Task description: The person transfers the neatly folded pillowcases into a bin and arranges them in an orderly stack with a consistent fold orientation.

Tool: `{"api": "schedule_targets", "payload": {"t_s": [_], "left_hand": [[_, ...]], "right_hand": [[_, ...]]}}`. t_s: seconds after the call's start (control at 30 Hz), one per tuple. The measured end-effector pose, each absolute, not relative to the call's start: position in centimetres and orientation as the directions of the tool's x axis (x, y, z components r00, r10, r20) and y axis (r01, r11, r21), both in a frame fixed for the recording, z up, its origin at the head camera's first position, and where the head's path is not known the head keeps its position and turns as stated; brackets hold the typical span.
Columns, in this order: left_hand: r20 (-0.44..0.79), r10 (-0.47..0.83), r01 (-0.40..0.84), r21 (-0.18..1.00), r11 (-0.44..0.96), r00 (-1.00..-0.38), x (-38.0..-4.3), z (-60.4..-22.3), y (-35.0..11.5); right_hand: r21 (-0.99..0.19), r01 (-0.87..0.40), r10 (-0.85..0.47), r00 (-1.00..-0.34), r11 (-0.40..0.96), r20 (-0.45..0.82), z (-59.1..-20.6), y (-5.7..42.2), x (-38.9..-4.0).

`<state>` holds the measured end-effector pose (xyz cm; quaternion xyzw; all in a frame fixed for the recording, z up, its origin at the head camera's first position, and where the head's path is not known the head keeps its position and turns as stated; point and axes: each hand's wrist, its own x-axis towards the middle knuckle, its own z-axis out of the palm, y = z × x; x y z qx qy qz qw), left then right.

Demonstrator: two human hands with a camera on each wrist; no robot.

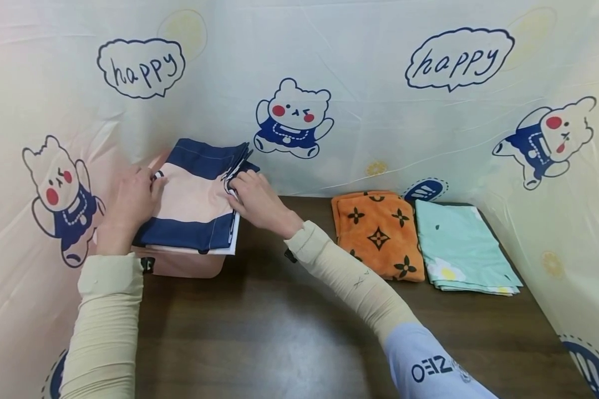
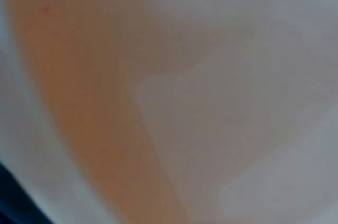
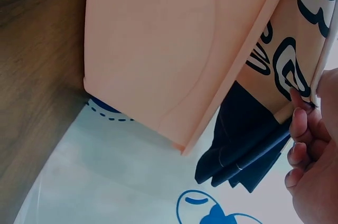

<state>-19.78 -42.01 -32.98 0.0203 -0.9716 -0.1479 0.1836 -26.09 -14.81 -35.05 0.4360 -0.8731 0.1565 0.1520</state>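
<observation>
A folded cloth [image 1: 194, 191] with navy and pale peach bands lies over the top of a pink plastic bin [image 1: 189, 265]. At the cloth's left edge, my left hand [image 1: 127, 199] holds it, thumb towards the middle. My right hand [image 1: 259, 200] pinches the layered right edge, fingers curled in. In the right wrist view, the cloth's printed side [image 3: 288, 65] shows dark lettering, and its navy corner folds hang beside the bin wall. The left wrist view is blurred, with only skin and pale surfaces showing. A white layer shows under the cloth's front right edge.
To the right, an orange folded cloth [image 1: 379, 238] with dark flower marks lies on the brown wooden table [image 1: 259, 332]. Beside it is a mint green folded cloth [image 1: 461, 244] with a daisy print. A pale curtain [image 1: 379, 122] with cartoon bears surrounds the table's back and sides.
</observation>
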Motion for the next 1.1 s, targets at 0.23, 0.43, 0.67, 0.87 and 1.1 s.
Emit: {"api": "schedule_targets", "payload": {"t_s": [0.23, 0.43, 0.67, 0.87, 1.1], "left_hand": [[0.349, -0.095, 0.013, 0.294, 0.956, -0.932, -20.1, -33.2, -42.3], [0.334, -0.102, 0.000, 0.293, 0.956, -0.937, -20.0, -33.4, -42.5], [0.345, -0.104, -0.002, 0.283, 0.959, -0.933, -19.9, -33.7, -43.0], [0.348, -0.111, -0.008, 0.284, 0.959, -0.931, -19.8, -33.9, -43.2], [0.361, -0.111, -0.003, 0.286, 0.958, -0.926, -19.9, -33.9, -43.5]], "right_hand": [[-0.141, -0.812, -0.717, -0.570, 0.566, 0.403, -35.1, -15.1, -26.1], [-0.138, -0.816, -0.719, -0.563, 0.561, 0.407, -35.2, -15.4, -26.2], [-0.130, -0.811, -0.726, -0.571, 0.570, 0.382, -35.3, -16.0, -26.1], [-0.120, -0.815, -0.731, -0.564, 0.566, 0.383, -35.3, -16.4, -26.3], [-0.130, -0.813, -0.733, -0.571, 0.568, 0.369, -35.4, -16.8, -26.5]]}}
